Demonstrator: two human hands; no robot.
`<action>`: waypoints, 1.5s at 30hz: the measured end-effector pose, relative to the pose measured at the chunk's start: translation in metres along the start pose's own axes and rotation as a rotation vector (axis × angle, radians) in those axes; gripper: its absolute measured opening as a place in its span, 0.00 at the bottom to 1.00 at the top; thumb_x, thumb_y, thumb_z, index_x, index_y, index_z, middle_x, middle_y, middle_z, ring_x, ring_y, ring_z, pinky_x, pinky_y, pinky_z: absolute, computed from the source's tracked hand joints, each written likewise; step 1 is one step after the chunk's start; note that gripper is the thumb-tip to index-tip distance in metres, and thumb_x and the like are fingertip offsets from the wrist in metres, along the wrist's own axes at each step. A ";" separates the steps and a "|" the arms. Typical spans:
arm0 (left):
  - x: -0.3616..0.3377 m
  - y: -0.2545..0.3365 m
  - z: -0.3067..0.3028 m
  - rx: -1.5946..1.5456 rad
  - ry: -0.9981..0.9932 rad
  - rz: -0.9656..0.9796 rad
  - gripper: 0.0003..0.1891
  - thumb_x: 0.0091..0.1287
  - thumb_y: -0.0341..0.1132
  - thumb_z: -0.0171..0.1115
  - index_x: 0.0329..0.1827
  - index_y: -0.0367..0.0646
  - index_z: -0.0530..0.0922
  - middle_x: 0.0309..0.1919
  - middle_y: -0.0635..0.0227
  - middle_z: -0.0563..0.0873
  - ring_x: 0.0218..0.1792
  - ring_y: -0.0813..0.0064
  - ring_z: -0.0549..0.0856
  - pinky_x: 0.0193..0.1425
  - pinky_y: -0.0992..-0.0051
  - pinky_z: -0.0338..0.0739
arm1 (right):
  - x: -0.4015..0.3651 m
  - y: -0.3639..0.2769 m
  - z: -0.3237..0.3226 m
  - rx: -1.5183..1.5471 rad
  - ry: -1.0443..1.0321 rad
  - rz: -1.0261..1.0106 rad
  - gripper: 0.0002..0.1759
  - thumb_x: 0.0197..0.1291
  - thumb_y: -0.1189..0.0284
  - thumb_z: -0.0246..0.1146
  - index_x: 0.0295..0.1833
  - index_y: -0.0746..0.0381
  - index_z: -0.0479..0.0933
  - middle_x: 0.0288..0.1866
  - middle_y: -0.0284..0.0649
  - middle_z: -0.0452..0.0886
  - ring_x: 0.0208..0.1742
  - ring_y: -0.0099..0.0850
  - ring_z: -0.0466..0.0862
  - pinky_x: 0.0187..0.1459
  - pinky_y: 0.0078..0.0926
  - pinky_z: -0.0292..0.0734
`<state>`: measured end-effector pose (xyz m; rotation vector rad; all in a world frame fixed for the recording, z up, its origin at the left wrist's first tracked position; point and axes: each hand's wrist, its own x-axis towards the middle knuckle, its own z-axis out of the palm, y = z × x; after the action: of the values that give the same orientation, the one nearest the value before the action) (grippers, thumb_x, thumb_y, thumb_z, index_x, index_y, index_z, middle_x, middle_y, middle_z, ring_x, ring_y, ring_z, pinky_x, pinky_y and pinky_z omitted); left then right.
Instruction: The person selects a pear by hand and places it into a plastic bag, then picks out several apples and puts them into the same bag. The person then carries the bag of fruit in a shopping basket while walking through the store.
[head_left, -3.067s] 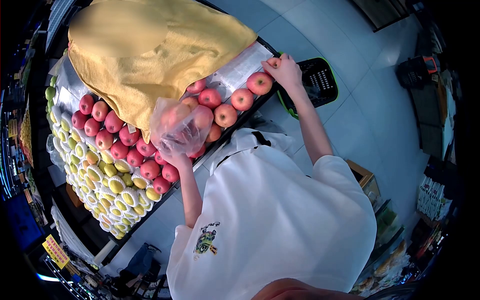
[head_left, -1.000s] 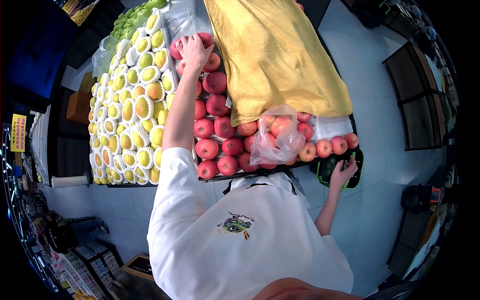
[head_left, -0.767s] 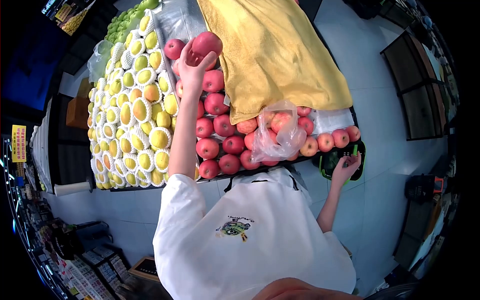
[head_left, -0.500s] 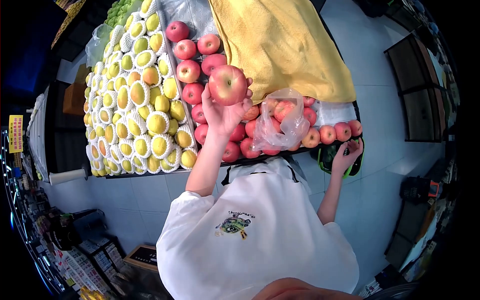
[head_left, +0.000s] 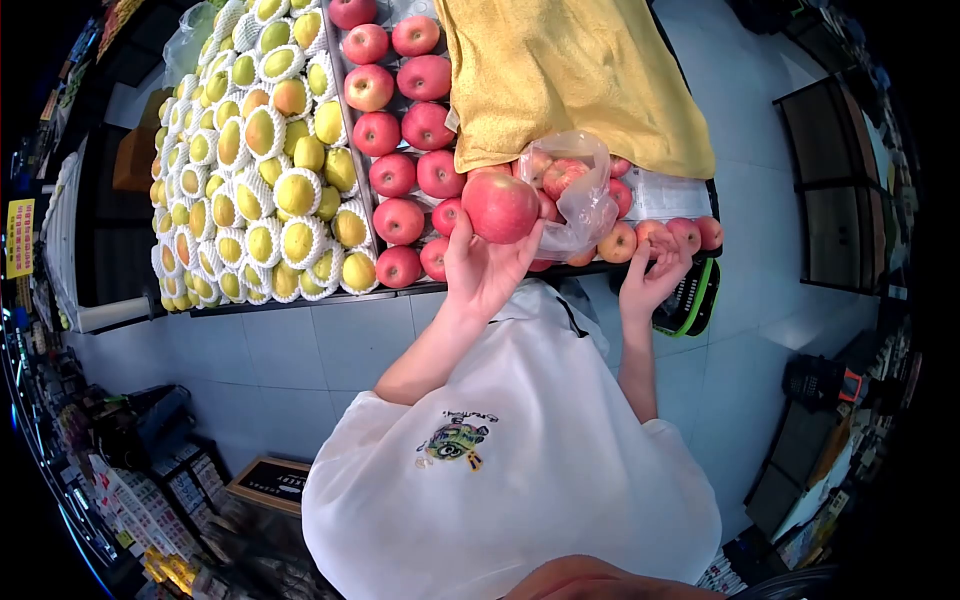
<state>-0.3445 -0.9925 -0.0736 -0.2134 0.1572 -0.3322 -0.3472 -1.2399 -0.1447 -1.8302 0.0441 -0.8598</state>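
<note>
A red apple point(head_left: 500, 207) with a yellowish patch rests in my left hand point(head_left: 486, 272), gripped from below by thumb and fingers. It is raised in front of the display's near edge. Just to its right, a clear plastic bag point(head_left: 592, 222) stands with its mouth open and a few apples point(head_left: 566, 178) inside, on top of the apple rows. Near the front-right row of apples point(head_left: 617, 242), my right hand point(head_left: 652, 280) hovers with loosely bent fingers apart and nothing visible in them. Its fingertips overlap one apple there; contact cannot be made out.
Yellow-green fruit in white foam nets point(head_left: 230, 190) fills the left side of the stand. Rows of red apples point(head_left: 424, 77) lie beside it. A yellow cloth point(head_left: 580, 80) covers the back right. A black-and-green basket point(head_left: 700, 305) is below the right front corner, above the tiled floor point(head_left: 365, 340).
My left hand has moved right and down, toward the bag, with the apple turned in it. My right hand has come left and up, closer to the bag. The view has shifted slightly.
</note>
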 end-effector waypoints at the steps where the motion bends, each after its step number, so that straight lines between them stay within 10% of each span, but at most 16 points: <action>1: -0.002 -0.003 0.002 0.074 0.043 0.045 0.48 0.63 0.50 0.79 0.79 0.42 0.60 0.73 0.50 0.71 0.75 0.47 0.71 0.79 0.52 0.74 | 0.000 -0.009 0.005 0.105 -0.045 -0.021 0.29 0.68 0.85 0.62 0.72 0.67 0.62 0.64 0.48 0.71 0.59 0.36 0.77 0.59 0.30 0.76; 8: -0.024 -0.018 0.020 0.651 0.148 0.180 0.49 0.62 0.46 0.81 0.80 0.42 0.59 0.73 0.52 0.71 0.76 0.51 0.71 0.80 0.56 0.73 | 0.002 -0.089 0.033 0.411 -0.459 -0.012 0.25 0.69 0.80 0.64 0.70 0.69 0.69 0.71 0.46 0.70 0.69 0.36 0.74 0.72 0.35 0.68; 10: -0.028 -0.022 0.021 1.492 0.020 0.520 0.49 0.59 0.38 0.83 0.81 0.46 0.61 0.68 0.57 0.73 0.72 0.58 0.74 0.75 0.62 0.75 | 0.006 -0.120 0.038 0.534 -0.534 0.084 0.28 0.71 0.77 0.66 0.72 0.69 0.68 0.73 0.45 0.69 0.72 0.35 0.72 0.74 0.36 0.66; 14: -0.036 -0.024 0.015 2.230 0.029 0.886 0.52 0.45 0.35 0.90 0.76 0.40 0.69 0.60 0.61 0.75 0.63 0.62 0.79 0.70 0.64 0.77 | 0.007 -0.142 0.041 0.815 -0.728 0.490 0.31 0.74 0.69 0.66 0.76 0.68 0.65 0.75 0.44 0.69 0.74 0.32 0.72 0.74 0.35 0.68; 27: -0.048 -0.013 0.018 2.346 -0.081 1.039 0.50 0.43 0.47 0.91 0.69 0.37 0.74 0.58 0.58 0.78 0.59 0.61 0.79 0.66 0.64 0.76 | 0.003 -0.147 0.041 1.252 -0.669 1.344 0.35 0.79 0.47 0.54 0.79 0.59 0.62 0.75 0.45 0.71 0.75 0.39 0.74 0.73 0.47 0.77; 36: -0.049 -0.021 -0.007 1.829 -0.060 0.941 0.53 0.43 0.49 0.89 0.72 0.36 0.71 0.59 0.55 0.81 0.61 0.57 0.77 0.67 0.58 0.73 | 0.007 -0.137 0.034 1.539 -0.705 1.406 0.38 0.79 0.43 0.49 0.80 0.59 0.61 0.76 0.50 0.70 0.73 0.51 0.77 0.73 0.56 0.76; 45: -0.055 -0.013 -0.004 2.010 -0.143 0.917 0.47 0.45 0.37 0.89 0.70 0.36 0.73 0.56 0.53 0.83 0.58 0.57 0.82 0.63 0.61 0.76 | -0.009 -0.115 0.041 1.593 -0.889 1.290 0.35 0.81 0.43 0.44 0.80 0.55 0.61 0.77 0.43 0.71 0.73 0.44 0.77 0.69 0.49 0.78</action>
<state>-0.4004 -0.9866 -0.0680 1.7834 -0.2710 0.5386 -0.3709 -1.1533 -0.0614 -0.2374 -0.0303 0.7818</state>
